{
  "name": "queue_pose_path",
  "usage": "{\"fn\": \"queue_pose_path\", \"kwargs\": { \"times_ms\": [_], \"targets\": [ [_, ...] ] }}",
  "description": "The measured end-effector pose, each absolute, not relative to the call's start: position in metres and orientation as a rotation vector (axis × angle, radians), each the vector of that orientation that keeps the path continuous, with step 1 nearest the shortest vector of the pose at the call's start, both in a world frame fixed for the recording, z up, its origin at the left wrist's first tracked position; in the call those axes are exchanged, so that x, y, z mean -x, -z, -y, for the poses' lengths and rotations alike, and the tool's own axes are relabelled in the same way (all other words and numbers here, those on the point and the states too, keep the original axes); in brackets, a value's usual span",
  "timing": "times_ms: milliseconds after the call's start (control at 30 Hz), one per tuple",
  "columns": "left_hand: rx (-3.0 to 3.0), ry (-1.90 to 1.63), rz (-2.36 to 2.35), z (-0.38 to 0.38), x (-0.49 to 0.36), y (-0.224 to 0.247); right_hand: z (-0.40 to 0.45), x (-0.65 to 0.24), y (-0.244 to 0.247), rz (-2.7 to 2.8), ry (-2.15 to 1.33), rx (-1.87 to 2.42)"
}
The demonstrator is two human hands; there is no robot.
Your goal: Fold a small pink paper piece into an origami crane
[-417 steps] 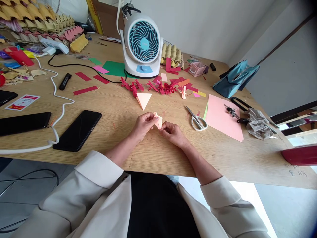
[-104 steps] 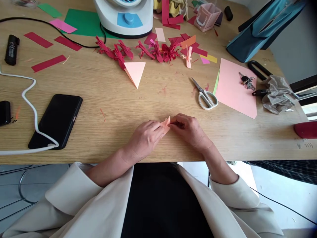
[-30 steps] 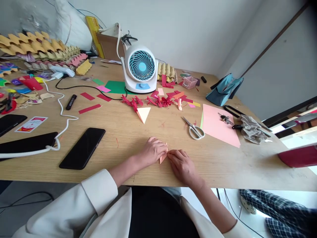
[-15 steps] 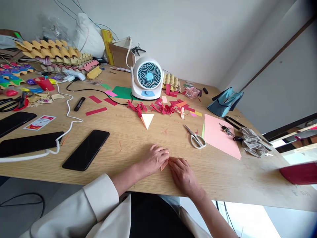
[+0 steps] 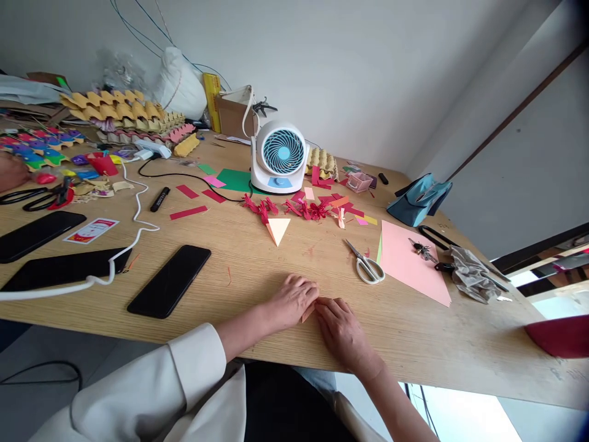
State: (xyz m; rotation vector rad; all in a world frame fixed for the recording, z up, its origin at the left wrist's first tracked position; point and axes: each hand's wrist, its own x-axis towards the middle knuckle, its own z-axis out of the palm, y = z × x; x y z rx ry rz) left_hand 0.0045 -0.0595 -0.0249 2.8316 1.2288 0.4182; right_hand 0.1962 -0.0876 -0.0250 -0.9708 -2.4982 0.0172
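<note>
Near the table's front edge, my left hand (image 5: 294,301) and my right hand (image 5: 341,328) meet over a small folded piece of orange-pink paper (image 5: 308,311). Fingers of both hands are closed and press on the paper, hiding most of it. Farther forward lies a cream paper triangle (image 5: 278,229), beside a row of red cut-paper pieces (image 5: 317,210). Scissors with white handles (image 5: 369,270) rest to the right of my hands. Beyond them are pink paper sheets (image 5: 414,261) with keys (image 5: 422,249) on top.
A white fan (image 5: 280,158) stands at the back middle. Several black phones (image 5: 169,282) and a white cable (image 5: 113,264) lie on the left. Egg cartons (image 5: 119,113) are piled at the back left. At the far left edge shows part of another person's hand (image 5: 11,172). A teal bag (image 5: 419,199) sits right.
The view has shifted slightly, so things on the table appear lower and to the right. Another person's hand has appeared at the left edge. My hands stay on the folded paper.
</note>
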Motion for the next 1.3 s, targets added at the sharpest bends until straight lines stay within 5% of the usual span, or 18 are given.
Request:
{"fn": "queue_pose_path", "kwargs": {
  "times_ms": [233, 500, 667, 1000, 1300],
  "targets": [
    [-2.842, -0.333, -1.158, 0.055, -0.003, 0.011, 0.09, -0.193, 0.028, 2.541, 0.059, 1.007],
    [-2.349, -0.591, -1.712, 0.073, -0.01, 0.016, 0.095, -0.196, 0.034, 2.416, -0.083, 1.035],
    [-2.032, -0.763, -1.56, 0.065, -0.015, 0.014, 0.095, -0.201, 0.032, 2.311, -0.278, 1.046],
    [-1.125, -0.844, -1.0, 0.036, -0.02, -0.005, 0.071, -0.206, 0.012, 1.606, -1.209, 1.165],
    [-1.294, -0.894, -0.922, 0.025, -0.002, -0.007, 0.035, -0.184, -0.004, 1.81, -1.203, 1.177]
  ]
}}
